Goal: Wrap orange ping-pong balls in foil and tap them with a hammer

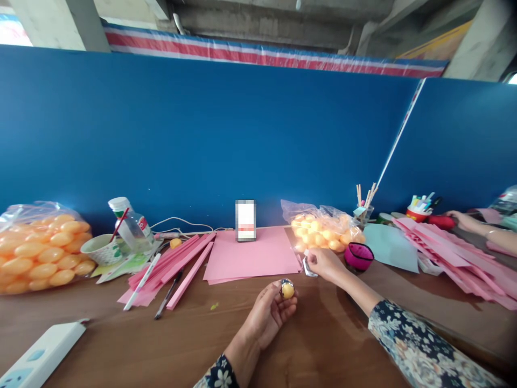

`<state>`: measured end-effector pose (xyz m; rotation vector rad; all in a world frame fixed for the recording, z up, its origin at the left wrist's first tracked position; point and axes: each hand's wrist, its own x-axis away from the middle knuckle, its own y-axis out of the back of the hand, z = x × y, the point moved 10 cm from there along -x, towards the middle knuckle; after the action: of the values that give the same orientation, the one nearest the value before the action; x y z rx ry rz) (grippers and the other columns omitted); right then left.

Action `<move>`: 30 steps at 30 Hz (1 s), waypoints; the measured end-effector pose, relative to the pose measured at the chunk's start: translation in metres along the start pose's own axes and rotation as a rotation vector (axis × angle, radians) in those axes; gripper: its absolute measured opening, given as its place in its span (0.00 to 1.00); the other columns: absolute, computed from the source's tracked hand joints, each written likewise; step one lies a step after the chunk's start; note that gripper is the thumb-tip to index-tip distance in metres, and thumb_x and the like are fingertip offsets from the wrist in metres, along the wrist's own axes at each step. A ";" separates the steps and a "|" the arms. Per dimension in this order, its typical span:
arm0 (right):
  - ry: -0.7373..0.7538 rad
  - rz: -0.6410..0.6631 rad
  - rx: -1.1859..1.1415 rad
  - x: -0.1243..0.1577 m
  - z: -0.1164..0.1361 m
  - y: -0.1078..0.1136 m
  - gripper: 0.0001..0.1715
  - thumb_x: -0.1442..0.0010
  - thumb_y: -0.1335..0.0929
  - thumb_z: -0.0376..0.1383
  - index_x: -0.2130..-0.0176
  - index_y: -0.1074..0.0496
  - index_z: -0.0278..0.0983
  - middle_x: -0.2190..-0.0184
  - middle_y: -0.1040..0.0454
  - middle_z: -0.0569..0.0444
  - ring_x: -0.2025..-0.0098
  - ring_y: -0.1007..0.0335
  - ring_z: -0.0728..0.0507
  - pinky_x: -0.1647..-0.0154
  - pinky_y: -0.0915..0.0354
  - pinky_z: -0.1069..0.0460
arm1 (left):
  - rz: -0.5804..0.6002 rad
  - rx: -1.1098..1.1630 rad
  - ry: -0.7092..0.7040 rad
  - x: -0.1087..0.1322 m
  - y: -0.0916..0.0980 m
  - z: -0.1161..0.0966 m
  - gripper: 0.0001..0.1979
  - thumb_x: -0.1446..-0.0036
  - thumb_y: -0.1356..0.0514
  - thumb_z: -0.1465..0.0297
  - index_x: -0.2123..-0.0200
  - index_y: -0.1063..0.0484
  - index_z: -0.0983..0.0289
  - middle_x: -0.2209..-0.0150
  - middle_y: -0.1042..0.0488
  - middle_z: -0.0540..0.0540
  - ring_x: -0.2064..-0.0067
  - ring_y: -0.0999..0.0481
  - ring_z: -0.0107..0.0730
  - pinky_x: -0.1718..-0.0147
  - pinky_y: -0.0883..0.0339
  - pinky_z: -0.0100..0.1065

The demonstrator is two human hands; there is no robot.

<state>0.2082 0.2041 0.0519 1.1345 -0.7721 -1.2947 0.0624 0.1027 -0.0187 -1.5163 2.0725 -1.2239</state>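
My left hand [269,312] is closed, palm up, around a small yellow ball [287,291] with a shiny silver and dark rim, held above the brown table. Further to the right, my right hand [323,264] has its fingers pinched together. A small pale bit shows at its fingertips, too small to name. Just under those fingertips lies a small white and silver packet [310,267]. Behind my right hand sits a clear bag of yellow-orange balls [319,230]. A magenta mesh cup [359,256] stands beside my right wrist.
Pink sheets [254,256] lie at the middle back, with a phone [246,221] upright on them. Leftward are pink strips [173,264], a paper cup [100,250], a bottle [133,226], a bag of orange balls [44,253] and a power strip [44,355]. Another person's hand [464,221] reaches in at right.
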 end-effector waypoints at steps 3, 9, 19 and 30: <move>-0.008 -0.007 -0.042 0.000 -0.001 0.000 0.05 0.54 0.35 0.33 0.79 0.32 0.37 0.79 0.28 0.56 0.73 0.34 0.48 0.73 0.45 0.57 | 0.001 0.004 0.002 0.000 0.001 0.001 0.14 0.47 0.42 0.64 0.60 0.33 0.68 0.64 0.24 0.63 0.67 0.24 0.31 0.66 0.33 0.29; -0.031 -0.032 -0.144 -0.002 -0.004 -0.001 0.04 0.54 0.36 0.33 0.78 0.33 0.37 0.78 0.28 0.57 0.73 0.33 0.48 0.74 0.43 0.57 | -0.001 0.006 -0.004 0.000 0.001 0.001 0.14 0.47 0.42 0.65 0.60 0.34 0.68 0.64 0.24 0.63 0.67 0.24 0.31 0.66 0.33 0.30; 0.089 -0.068 -0.382 0.011 0.025 0.005 0.09 0.45 0.40 0.36 0.72 0.33 0.36 0.75 0.28 0.56 0.73 0.31 0.48 0.71 0.38 0.55 | -0.026 0.020 0.016 0.000 0.002 0.002 0.14 0.48 0.42 0.65 0.60 0.34 0.68 0.66 0.24 0.61 0.67 0.24 0.31 0.66 0.33 0.30; 0.079 -0.129 -0.958 0.043 0.068 -0.008 0.13 0.43 0.37 0.45 0.68 0.34 0.38 0.78 0.32 0.56 0.74 0.31 0.46 0.73 0.33 0.53 | -0.016 0.069 -0.076 0.002 0.000 -0.008 0.14 0.48 0.40 0.67 0.59 0.32 0.67 0.65 0.24 0.59 0.66 0.24 0.31 0.63 0.33 0.31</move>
<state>0.1495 0.1490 0.0587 0.4466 0.0338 -1.4621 0.0565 0.1047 -0.0142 -1.5270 1.9533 -1.2118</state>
